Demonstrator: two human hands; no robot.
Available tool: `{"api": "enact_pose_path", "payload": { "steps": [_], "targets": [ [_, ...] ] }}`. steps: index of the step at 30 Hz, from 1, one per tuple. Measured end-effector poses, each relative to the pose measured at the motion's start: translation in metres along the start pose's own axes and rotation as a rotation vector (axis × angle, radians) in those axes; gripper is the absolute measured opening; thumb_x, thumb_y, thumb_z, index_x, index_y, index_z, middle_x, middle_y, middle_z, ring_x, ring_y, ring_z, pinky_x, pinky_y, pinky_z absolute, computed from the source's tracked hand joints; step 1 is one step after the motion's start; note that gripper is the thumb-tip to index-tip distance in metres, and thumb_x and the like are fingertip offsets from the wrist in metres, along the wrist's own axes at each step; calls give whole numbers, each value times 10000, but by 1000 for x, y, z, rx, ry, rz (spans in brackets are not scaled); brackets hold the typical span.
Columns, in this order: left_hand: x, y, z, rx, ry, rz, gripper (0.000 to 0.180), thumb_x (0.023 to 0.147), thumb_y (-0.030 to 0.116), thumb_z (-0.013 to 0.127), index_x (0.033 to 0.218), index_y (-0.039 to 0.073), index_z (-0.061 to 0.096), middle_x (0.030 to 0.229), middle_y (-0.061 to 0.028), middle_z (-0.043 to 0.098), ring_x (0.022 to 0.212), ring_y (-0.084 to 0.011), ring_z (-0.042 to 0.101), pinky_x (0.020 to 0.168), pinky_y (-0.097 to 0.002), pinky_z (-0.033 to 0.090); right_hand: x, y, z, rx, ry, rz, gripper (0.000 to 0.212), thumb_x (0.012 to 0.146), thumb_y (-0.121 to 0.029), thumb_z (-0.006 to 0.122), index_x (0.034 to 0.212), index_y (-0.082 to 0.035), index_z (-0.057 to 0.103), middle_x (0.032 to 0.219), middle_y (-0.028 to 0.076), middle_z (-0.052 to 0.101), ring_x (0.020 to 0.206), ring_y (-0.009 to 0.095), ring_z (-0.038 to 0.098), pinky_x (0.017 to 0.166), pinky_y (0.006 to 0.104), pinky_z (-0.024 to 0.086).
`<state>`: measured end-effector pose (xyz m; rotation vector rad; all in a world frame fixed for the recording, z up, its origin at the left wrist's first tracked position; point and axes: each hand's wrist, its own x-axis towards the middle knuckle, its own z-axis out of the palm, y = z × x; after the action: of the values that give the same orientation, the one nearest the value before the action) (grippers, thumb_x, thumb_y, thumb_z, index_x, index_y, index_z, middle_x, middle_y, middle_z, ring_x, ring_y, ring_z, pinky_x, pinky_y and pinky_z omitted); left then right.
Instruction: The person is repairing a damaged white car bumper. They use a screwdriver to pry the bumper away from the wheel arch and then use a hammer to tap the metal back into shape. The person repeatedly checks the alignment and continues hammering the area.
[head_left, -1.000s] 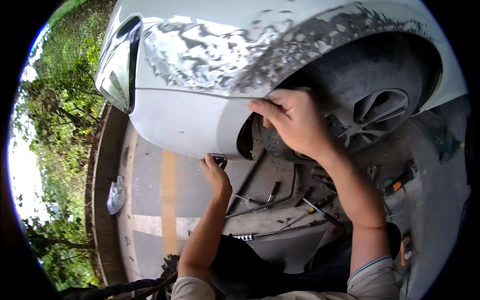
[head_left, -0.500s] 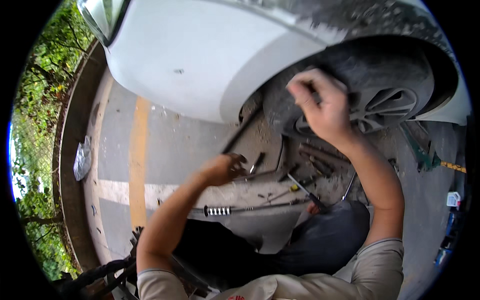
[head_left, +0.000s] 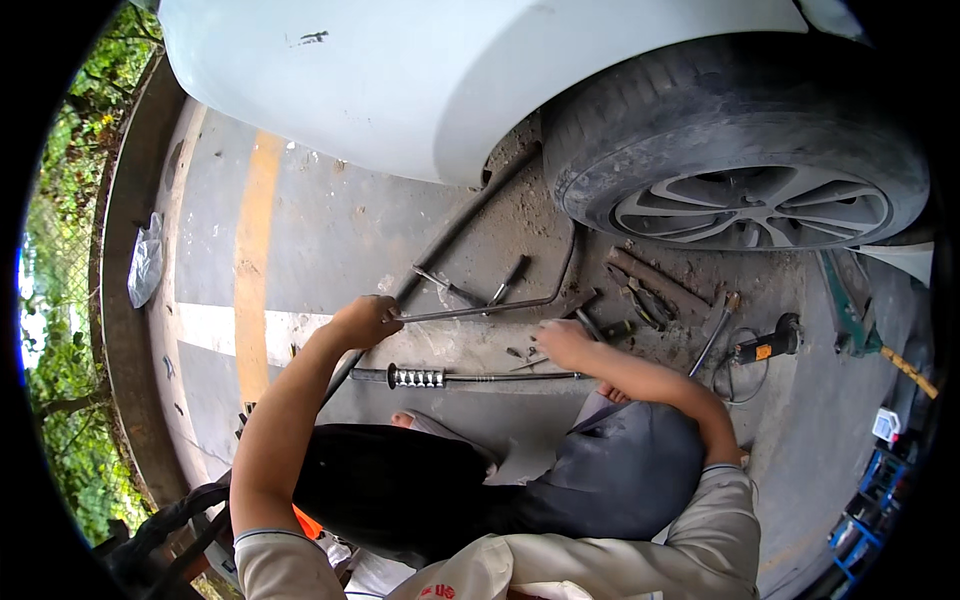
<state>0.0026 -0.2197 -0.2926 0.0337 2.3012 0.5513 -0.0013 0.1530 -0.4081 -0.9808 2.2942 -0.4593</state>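
My left hand (head_left: 365,322) is closed around a long dark pipe (head_left: 455,235), which slants from beside the tyre (head_left: 600,150) down toward my knees. The end of a bent metal bar (head_left: 500,309) reaches its fingertips. My right hand (head_left: 562,343) hangs low over scattered tools, fingers curled; what they hold, if anything, is hidden. Just beyond it shows a dark handle (head_left: 588,322). Between the hands lie two dark-handled tools (head_left: 455,290). Near my feet a slide-hammer-like rod with a ribbed metal grip (head_left: 417,377) stretches across the ground.
A white car body (head_left: 380,90) and its spoked wheel (head_left: 755,205) stand ahead. Pliers (head_left: 648,303), a rusty bar (head_left: 660,280) and a corded tool (head_left: 768,342) lie right. Farther right are a green jack-like stand (head_left: 848,310) and a white bottle (head_left: 886,424). A plastic bag (head_left: 146,262) lies left.
My right hand has come down from in front of the tyre to the tools on the ground. My left hand has moved nearer and left along the pipe. The view has shifted.
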Motion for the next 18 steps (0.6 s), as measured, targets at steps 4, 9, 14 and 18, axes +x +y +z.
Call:
{"api": "enact_pose_path", "payload": {
  "steps": [4, 9, 14, 18],
  "targets": [
    [11, 14, -2, -2, 21, 25, 314, 864, 237, 645, 1072, 2, 632, 1001, -198, 678, 948, -333, 657, 838, -392, 517, 0, -2, 31, 49, 123, -55, 167, 848, -193, 624, 976, -85, 619, 940, 129, 655, 896, 346, 648, 757, 457, 515],
    [16, 26, -2, 26, 76, 52, 305, 863, 246, 650, 1064, 17, 632, 1000, -178, 675, 938, -317, 659, 827, -387, 519, 5, -7, 29, 172, 64, 16, 222, 829, -175, 672, 1035, -99, 637, 917, 126, 672, 811, 292, 662, 742, 404, 533],
    [22, 31, 2, -103, 56, 191, 227, 863, 165, 652, 1034, 16, 639, 1003, -166, 671, 911, -291, 668, 798, -371, 531, 11, -12, 10, 1492, -53, 185, 209, 889, -109, 659, 1079, -22, 643, 867, 80, 687, 733, 157, 654, 702, 292, 549],
    [25, 60, 4, -164, 80, 382, 210, 852, 135, 663, 1021, 13, 640, 972, -161, 673, 888, -279, 673, 780, -365, 536, 13, -31, -36, 1691, -28, 129, 182, 903, -108, 656, 1041, 9, 638, 868, 58, 674, 741, 131, 645, 685, 261, 539]
  ]
}}
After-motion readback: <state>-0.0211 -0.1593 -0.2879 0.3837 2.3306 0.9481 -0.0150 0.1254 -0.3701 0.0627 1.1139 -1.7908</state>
